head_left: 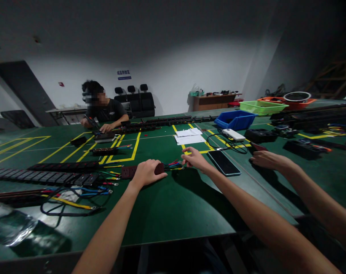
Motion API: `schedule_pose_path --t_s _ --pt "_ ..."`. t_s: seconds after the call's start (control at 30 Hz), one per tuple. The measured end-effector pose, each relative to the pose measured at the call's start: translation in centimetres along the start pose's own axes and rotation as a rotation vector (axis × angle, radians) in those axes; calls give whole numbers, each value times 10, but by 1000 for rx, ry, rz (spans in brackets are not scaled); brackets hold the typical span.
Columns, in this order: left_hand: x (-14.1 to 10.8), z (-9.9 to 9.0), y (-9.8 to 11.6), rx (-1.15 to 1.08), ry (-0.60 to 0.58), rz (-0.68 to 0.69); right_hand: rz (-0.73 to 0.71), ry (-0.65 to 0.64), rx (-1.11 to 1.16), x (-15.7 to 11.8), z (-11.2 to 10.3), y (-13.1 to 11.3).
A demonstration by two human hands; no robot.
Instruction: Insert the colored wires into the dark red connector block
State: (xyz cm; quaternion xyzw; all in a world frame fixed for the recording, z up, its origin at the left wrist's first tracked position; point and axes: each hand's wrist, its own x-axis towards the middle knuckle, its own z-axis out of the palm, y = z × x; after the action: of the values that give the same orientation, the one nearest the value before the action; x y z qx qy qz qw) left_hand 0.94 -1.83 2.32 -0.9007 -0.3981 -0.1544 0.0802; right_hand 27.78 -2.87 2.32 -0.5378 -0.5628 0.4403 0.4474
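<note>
My left hand (148, 173) lies over a dark red socket strip (128, 172), its fingers wrapped round the far side and the thumb along the near side. Coloured wires (174, 164) with ring terminals stick out from the strip's right end; one of them is yellow. Just right of those wire ends my right hand (196, 159) hovers above the table, fingers loosely bent and apart, with nothing visible in them. A phone (224, 163) with a dark screen lies beside my right forearm.
On the left lie long black socket strips (47, 177), wire bundles (75, 201) and a clear bottle (13, 224). Papers (190, 136), a white power bank (233, 135) and a blue bin (235, 120) stand beyond. Another person's hand (267, 160) reaches in from the right; a co-worker (107, 110) sits opposite.
</note>
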Motion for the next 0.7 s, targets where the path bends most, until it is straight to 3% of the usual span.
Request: schedule_pose_path --t_s 0.1,0.23,0.33,0.53,0.7 --pt "0 0 1 -6 -2 -3 -29 -24 -112 0 0 3" --pt "0 -1 0 -6 -17 -5 -164 10 -592 0 -1 11" --pt "0 -1 0 -18 -19 -13 -148 56 -833 0 -3 13" --pt "0 -2 1 -28 -29 -13 -130 -35 -1000 -2 -7 6" --pt "0 -1 1 -10 -23 -11 -153 -43 -991 -2 -7 7"
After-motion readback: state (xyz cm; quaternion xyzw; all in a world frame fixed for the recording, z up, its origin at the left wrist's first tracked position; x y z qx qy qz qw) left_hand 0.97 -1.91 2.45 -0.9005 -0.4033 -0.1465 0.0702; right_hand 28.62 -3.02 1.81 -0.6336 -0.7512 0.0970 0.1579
